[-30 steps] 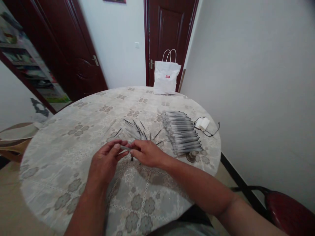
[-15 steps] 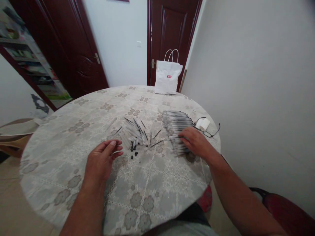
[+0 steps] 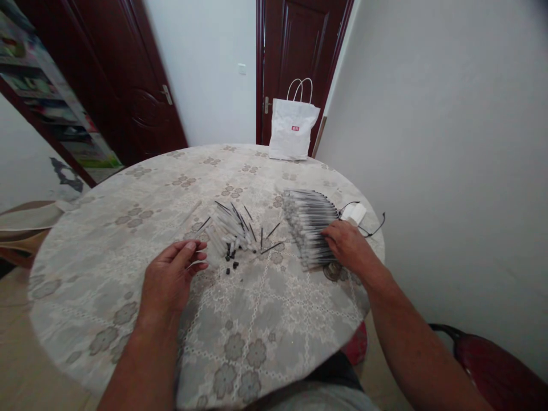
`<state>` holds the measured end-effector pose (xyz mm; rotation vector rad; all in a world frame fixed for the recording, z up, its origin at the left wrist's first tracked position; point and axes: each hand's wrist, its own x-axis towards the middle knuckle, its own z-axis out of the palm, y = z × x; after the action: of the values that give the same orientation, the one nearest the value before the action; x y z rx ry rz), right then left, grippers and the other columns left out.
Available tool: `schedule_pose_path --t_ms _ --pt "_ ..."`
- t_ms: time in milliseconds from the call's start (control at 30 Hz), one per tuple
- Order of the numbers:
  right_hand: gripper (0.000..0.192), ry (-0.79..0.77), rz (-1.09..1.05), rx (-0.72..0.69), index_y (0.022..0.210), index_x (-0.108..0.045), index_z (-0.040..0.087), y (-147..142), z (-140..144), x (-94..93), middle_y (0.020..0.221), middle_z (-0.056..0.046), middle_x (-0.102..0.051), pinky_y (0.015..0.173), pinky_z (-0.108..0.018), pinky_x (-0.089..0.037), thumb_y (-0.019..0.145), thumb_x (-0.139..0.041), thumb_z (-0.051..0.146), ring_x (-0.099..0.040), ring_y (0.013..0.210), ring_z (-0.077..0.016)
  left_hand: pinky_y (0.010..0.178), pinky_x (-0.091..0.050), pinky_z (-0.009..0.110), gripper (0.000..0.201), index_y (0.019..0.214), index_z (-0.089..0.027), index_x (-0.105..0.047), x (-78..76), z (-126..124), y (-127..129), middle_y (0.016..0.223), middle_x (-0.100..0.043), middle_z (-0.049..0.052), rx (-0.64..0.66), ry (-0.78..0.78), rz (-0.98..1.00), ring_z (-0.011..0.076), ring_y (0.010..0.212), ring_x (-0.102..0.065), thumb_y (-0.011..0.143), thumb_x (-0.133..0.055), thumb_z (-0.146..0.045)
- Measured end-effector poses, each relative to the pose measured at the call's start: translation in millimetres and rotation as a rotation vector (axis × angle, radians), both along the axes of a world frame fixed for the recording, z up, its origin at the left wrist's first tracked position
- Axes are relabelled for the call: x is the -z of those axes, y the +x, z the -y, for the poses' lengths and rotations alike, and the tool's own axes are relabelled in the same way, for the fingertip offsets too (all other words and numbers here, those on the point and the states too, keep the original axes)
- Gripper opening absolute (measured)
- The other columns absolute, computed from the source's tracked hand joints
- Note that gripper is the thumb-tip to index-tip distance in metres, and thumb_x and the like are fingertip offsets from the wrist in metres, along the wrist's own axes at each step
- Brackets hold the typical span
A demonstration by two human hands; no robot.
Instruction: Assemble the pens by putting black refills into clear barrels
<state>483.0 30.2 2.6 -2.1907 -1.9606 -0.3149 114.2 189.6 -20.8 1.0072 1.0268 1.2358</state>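
Note:
Above the table's left-centre hovers my left hand (image 3: 177,265), its thumb near the index finger and its other fingers loosely curved apart; nothing shows in it. Beside it lies a loose heap of clear pen barrels (image 3: 220,231), dark thin refills (image 3: 271,248) and small black plugs (image 3: 228,271). My right hand (image 3: 349,245) rests at the right side of a dense row of pens (image 3: 310,220), clear with dark ends. Its thumb and fingertips are closed at the dark end of one pen, partly hidden by the hand.
A patterned cloth covers the round table (image 3: 240,319). Eyeglasses (image 3: 377,225) and a folded white tissue (image 3: 353,213) lie right of the pens. A round coin-like object (image 3: 331,272) lies below the row. A white paper bag (image 3: 293,131) stands at the far edge.
My right hand has slid a little to the right along the pens, towards their dark ends. My left hand has shifted slightly left. The view has tilted slightly.

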Motion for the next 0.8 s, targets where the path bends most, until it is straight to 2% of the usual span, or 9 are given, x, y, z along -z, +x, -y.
schedule_pose_path --t_ms 367,567,667,800 --pt "0.018 -0.018 0.018 -0.058 0.1 -0.072 0.018 2 6 5.7 0.098 -0.01 -0.069 0.088 -0.034 -0.046 0.094 -0.054 0.018 -0.062 0.095 -0.0239 0.057 -0.056 0.025 0.032 0.088 -0.015 -0.072 -3.9 4 -2 0.092 -0.073 0.008 0.005 -0.002 0.041 0.0155 0.071 -0.064 0.07 -0.083 -0.04" --pt "0.019 0.059 0.045 -0.057 0.1 -0.071 0.018 4 4 11.5 0.101 -0.011 -0.07 0.088 -0.037 -0.047 0.095 -0.053 0.022 -0.063 0.096 -0.0258 0.059 -0.055 0.026 0.034 0.09 -0.015 -0.072 -3.2 4 -3 0.095 -0.074 0.009 0.015 0.02 0.003 0.016 0.073 -0.064 0.073 -0.079 -0.043" --pt "0.019 0.091 0.036 -0.092 0.1 -0.07 0.018 -9 0 7.1 0.101 -0.012 -0.07 0.089 -0.037 -0.047 0.096 -0.052 0.023 -0.063 0.096 -0.0261 0.058 -0.054 0.027 0.035 0.089 -0.015 -0.072 -3.8 4 -3 0.095 -0.073 0.009 0.017 0.024 -0.01 0.016 0.072 -0.064 0.073 -0.078 -0.045" --pt "0.021 0.067 -0.003 -0.17 0.101 -0.071 0.019 -46 -14 -8.4 0.102 -0.012 -0.07 0.091 -0.036 -0.046 0.099 -0.05 0.024 -0.062 0.098 -0.0258 0.058 -0.054 0.026 0.035 0.089 -0.015 -0.071 -4.2 5 -4 0.097 -0.073 0.011 0.012 0.024 -0.025 0.0166 0.073 -0.064 0.073 -0.078 -0.046"
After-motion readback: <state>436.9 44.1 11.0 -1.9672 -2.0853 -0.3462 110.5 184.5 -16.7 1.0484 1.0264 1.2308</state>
